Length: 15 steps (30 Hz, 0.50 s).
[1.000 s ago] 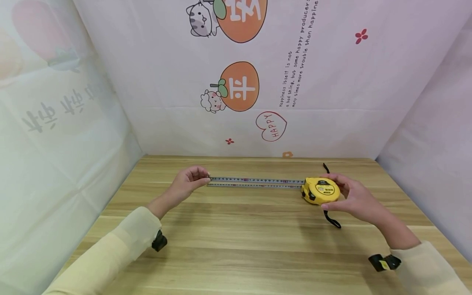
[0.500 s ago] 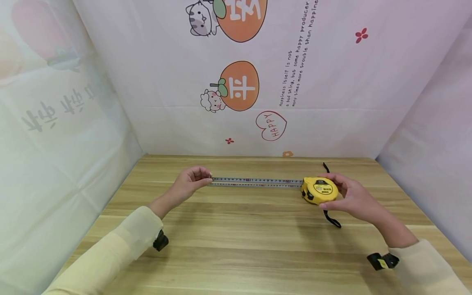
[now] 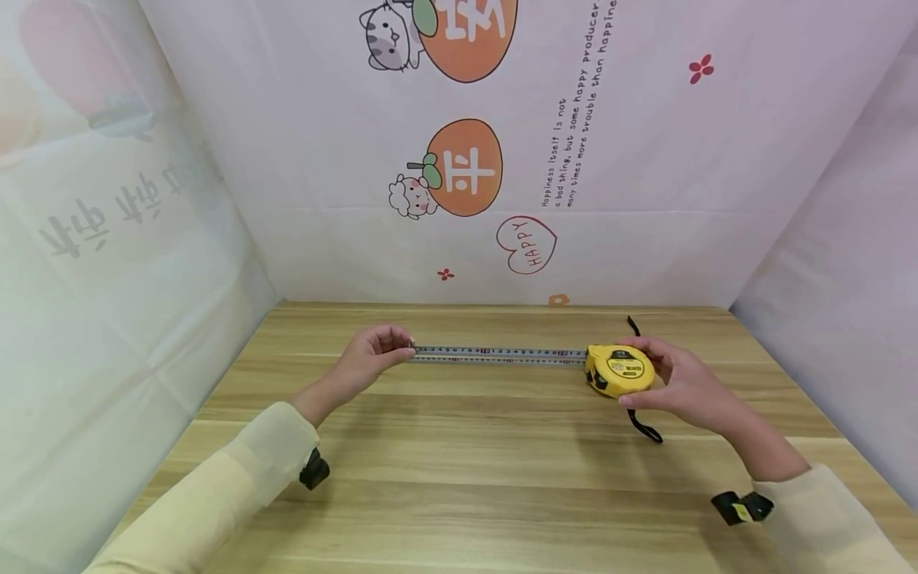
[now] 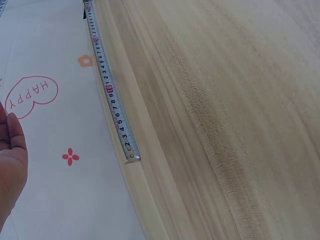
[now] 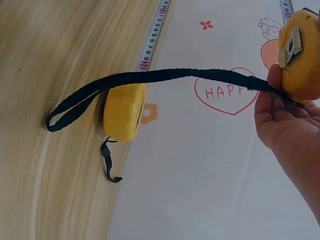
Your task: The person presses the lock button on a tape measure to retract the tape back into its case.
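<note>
My left hand (image 3: 380, 351) pinches the hook end of a tape measure's extended blade (image 3: 502, 351). The yellow tape measure (image 3: 627, 371) belonging to that blade is in my right hand (image 3: 674, 383), gripped between thumb and fingers. It is raised over the table, its black wrist strap (image 5: 165, 75) dangling. A second yellow tape measure (image 5: 122, 112) lies on the table, hidden behind the held one in the head view. Its blade (image 4: 110, 90) runs along the table, roughly parallel below the held blade. In the left wrist view, the left hand's fingers are partly cut off by the frame edge.
Beneath everything is a wooden table (image 3: 459, 462). A white printed cloth (image 3: 323, 239) stands as a wall along its back edge, with more cloth walls at left and right. Each wrist carries a small black camera.
My left hand has drifted slightly right and the right hand with the tape measure slightly left. The blade showing between them is a little shorter. The second tape measure's blade has stayed put.
</note>
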Motion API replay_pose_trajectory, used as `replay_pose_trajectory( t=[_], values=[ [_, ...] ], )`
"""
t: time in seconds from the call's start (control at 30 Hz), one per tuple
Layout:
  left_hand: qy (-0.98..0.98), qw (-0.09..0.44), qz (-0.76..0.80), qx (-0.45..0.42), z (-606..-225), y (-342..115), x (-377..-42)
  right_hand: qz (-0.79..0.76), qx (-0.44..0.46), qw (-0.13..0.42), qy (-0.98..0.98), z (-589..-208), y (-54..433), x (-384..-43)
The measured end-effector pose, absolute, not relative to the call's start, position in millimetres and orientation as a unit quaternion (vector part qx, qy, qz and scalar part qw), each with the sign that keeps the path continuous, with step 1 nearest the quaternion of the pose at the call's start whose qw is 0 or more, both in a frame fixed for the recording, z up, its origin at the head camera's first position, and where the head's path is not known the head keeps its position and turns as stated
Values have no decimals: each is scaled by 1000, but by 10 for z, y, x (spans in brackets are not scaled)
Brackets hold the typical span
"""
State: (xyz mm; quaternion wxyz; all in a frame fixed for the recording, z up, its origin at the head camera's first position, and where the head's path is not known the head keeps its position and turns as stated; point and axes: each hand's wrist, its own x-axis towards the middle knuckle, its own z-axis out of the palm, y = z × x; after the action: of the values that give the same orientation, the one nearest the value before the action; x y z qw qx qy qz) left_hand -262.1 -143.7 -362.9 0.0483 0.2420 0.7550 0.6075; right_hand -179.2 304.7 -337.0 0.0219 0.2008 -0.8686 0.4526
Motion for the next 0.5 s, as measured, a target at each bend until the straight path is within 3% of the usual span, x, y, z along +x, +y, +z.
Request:
replay_pose_trajectory(
  t=[0.5],
  values=[
    [751,54,611,243,-3653,-1389,-2585,456,203,21,-866,-3408,3038,-1800]
  ],
)
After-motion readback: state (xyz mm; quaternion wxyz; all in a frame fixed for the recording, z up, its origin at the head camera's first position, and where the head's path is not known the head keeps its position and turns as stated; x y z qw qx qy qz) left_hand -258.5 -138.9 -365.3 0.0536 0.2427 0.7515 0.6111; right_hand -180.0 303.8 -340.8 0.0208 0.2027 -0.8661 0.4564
